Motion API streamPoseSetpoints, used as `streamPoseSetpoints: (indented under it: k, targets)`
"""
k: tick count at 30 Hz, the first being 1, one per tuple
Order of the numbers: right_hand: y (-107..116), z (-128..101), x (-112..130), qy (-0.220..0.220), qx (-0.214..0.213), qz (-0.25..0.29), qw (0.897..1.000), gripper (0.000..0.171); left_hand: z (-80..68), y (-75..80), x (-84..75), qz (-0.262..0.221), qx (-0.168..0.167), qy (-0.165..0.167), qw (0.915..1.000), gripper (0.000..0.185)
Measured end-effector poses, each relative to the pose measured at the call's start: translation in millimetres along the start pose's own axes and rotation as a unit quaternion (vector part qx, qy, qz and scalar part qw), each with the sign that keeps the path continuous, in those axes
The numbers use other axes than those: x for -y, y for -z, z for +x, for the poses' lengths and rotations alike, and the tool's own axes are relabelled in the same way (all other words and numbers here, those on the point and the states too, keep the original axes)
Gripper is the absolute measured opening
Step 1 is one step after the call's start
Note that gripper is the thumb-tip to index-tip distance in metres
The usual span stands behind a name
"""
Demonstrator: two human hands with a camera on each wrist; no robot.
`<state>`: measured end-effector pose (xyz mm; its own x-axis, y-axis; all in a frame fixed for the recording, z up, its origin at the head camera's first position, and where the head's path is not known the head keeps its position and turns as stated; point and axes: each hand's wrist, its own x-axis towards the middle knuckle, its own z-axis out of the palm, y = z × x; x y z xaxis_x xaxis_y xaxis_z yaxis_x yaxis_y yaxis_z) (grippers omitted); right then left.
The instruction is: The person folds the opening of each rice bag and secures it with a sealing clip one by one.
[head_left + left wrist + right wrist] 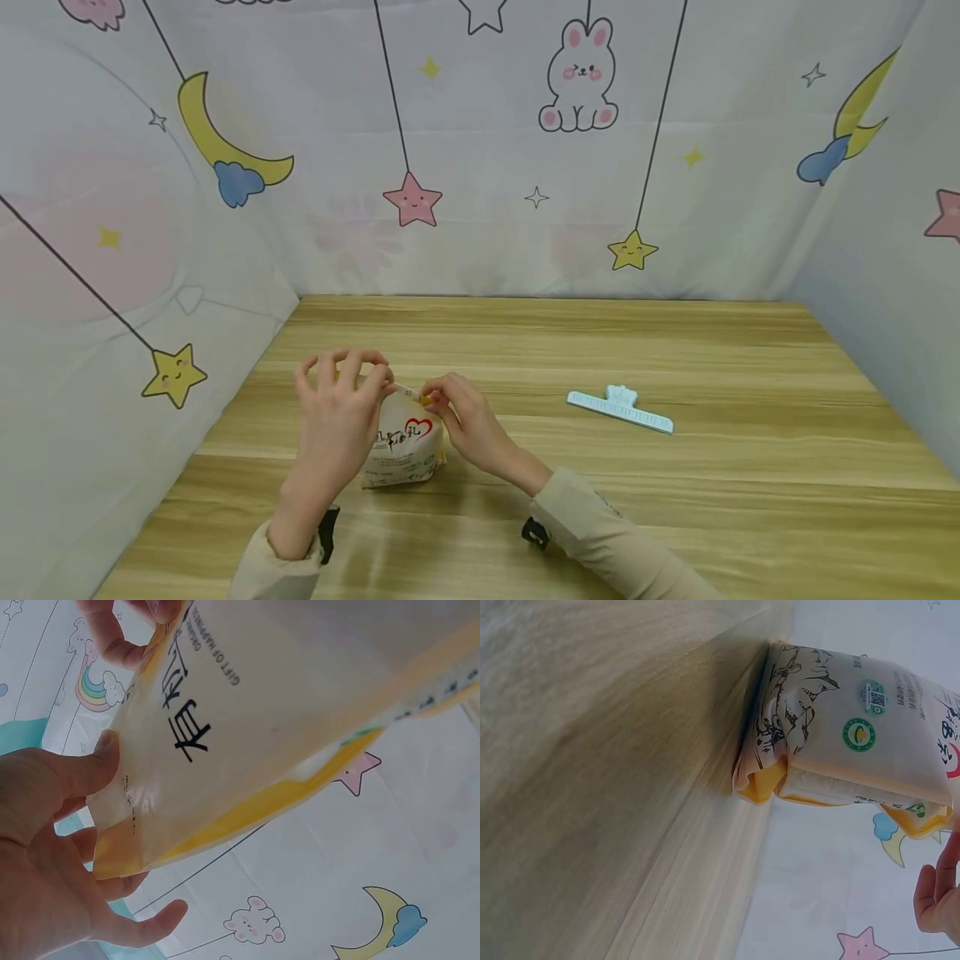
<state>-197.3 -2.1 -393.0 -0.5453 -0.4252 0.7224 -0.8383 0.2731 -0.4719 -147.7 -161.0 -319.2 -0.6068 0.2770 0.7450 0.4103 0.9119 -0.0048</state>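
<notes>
A white and yellow printed food bag stands upright on the table, its top edge raised between both hands. My left hand pinches the top left of the bag. In the left wrist view the thumb of that left hand lies on the front of the bag, other fingers behind it. At the top right corner, my right hand pinches the edge. The right wrist view has the lower part of the bag and some fingers of the right hand; their contact is partly cut off.
A light blue sealing clip lies on the wooden table, right of the bag. A cartoon-printed curtain borders the table at the back and both sides. Dark straps sit at the wrists.
</notes>
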Motion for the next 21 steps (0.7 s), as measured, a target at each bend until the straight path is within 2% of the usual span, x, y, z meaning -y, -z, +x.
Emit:
streamPoseSetpoints:
  k: [21]
  targets:
    - [-0.1,-1.4,-1.9,0.009,-0.002,-0.015,1.0,0.017,0.4,1.9,-0.8,-0.006,0.006,-0.009,0.9999,0.011]
